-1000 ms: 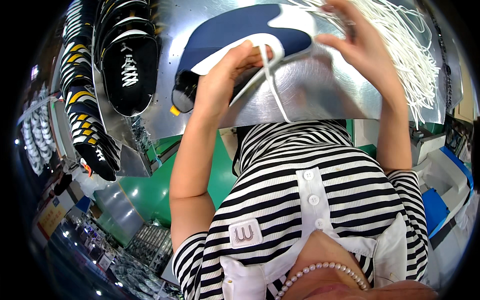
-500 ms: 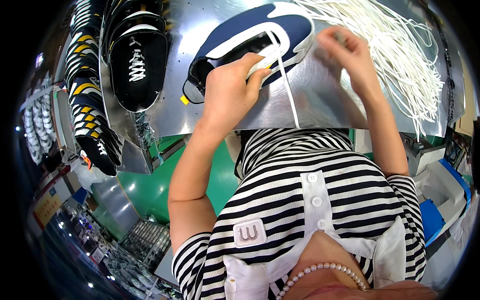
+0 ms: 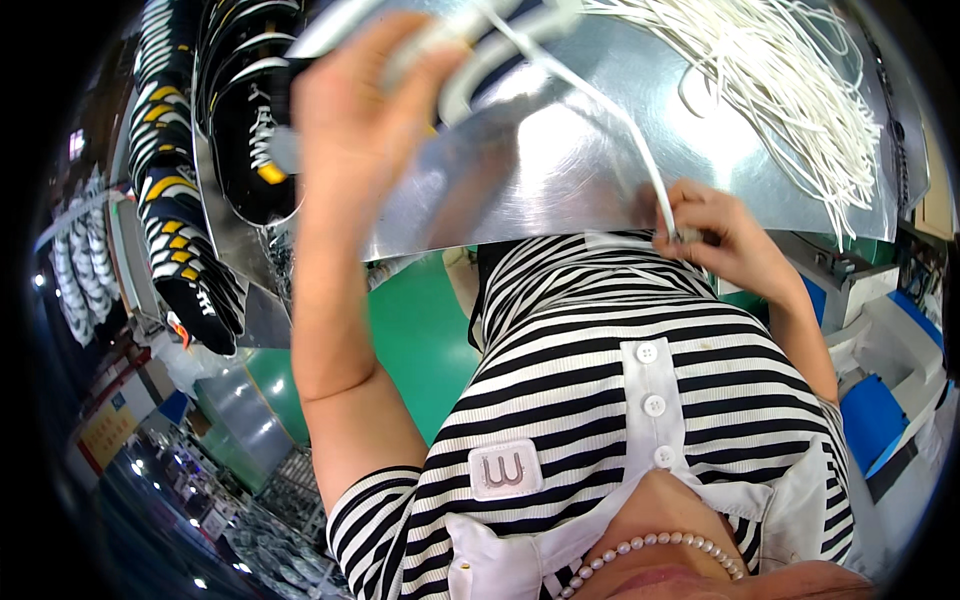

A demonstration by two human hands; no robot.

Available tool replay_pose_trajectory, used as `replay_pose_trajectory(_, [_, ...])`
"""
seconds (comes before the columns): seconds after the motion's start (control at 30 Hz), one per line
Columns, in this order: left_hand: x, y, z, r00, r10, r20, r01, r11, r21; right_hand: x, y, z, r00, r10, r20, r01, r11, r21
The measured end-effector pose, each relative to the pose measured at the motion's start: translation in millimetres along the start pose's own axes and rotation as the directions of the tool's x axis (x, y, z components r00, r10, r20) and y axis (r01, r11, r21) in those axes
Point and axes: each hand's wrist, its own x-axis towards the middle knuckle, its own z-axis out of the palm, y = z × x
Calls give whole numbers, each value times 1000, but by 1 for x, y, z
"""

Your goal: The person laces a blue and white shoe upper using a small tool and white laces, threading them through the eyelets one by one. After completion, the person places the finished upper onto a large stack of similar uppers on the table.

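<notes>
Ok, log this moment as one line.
left hand: gripping navy-and-white shoe upper | right hand: holding long white lace | lace: runs from shoe upper to right hand | white lace pile: on shiny metal table

Shirt (image 3: pixel 570 370): white patch (image 3: pixel 504 470), rounded square, raised border, left of the button strip (image 3: pixel 650 380). Bears one dark outlined character, three-pronged, clear enough to see. Far lower left: tan-yellow sign (image 3: pixel 108 435), tilted, rows of reddish characters, too small and warped to read. Small blue square (image 3: pixel 118 400) just above it, on white; marking unclear. White placard (image 3: pixel 213 522) lower down, blurred; print, if any, illegible.
</notes>
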Motion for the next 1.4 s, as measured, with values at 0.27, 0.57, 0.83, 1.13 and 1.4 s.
replay_pose_trajectory(0.27, [-23, -4, 47, 917, -136, 375, 36, 964, 264, 103, -26, -13, 898, -56, -436, 143, 975, 168])
replay_pose_trajectory(0.57, [2, 20, 65, 885, -197, 421, -33, 877, 480, 158, -27, -28, 898, -197, -394, 281, 945, 168])
replay_pose_trajectory(0.83, [1, -2, 85, 965, -163, 205, 65, 908, 414, 125, 2, -22, 921, 55, -385, 93, 930, 356])
replay_pose_trajectory(1.13, [4, -10, 90, 987, -69, 143, 8, 922, 388, 97, 3, -3, 935, -30, -352, 43, 999, 29])
replay_pose_trajectory(1.4, [5, -21, 82, 957, -26, 287, 19, 999, 28, 107, 8, 0, 909, -131, -395, 25, 965, -262])
